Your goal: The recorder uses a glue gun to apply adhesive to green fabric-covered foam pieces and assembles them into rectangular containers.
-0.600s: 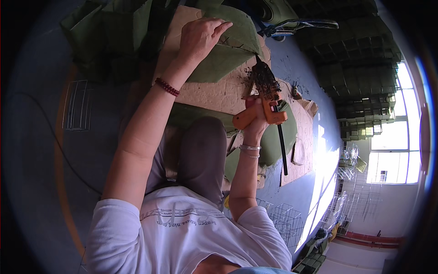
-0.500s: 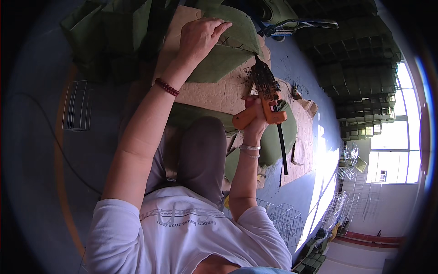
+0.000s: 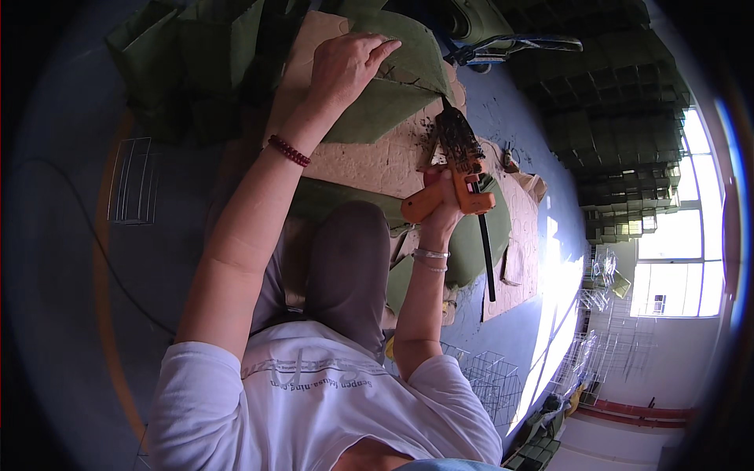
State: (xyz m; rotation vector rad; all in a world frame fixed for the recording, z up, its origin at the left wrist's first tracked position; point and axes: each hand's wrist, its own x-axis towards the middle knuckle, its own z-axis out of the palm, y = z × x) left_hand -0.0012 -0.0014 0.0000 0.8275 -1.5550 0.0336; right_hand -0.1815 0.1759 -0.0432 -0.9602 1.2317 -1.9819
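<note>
In my right hand [image 3: 445, 206] is an orange glue gun [image 3: 471, 200], its front half crusted with black residue. A long black glue stick [image 3: 487, 259] sticks out of its back end. The nozzle points away from me and meets the right corner of a folded green fabric piece [image 3: 385, 106]. My left hand [image 3: 342, 67] is closed at the upper part of that piece, thumb and fingers pinched together at its edge. Dark strands of glue show along the fold. The exact grip of the left fingertips is partly hidden by the hand.
Tan cardboard [image 3: 353, 169] lies under the work, over my knees and to the right. Green fabric boxes [image 3: 216, 55] stand at upper left, with stacked green ones [image 3: 613, 118] at upper right. Wire frames [image 3: 491, 381] rest on the floor. A cable [image 3: 102, 243] runs along the left.
The glue gun has shifted very slightly, its nozzle staying at the corner of the green fabric piece. My left hand keeps almost the same place.
</note>
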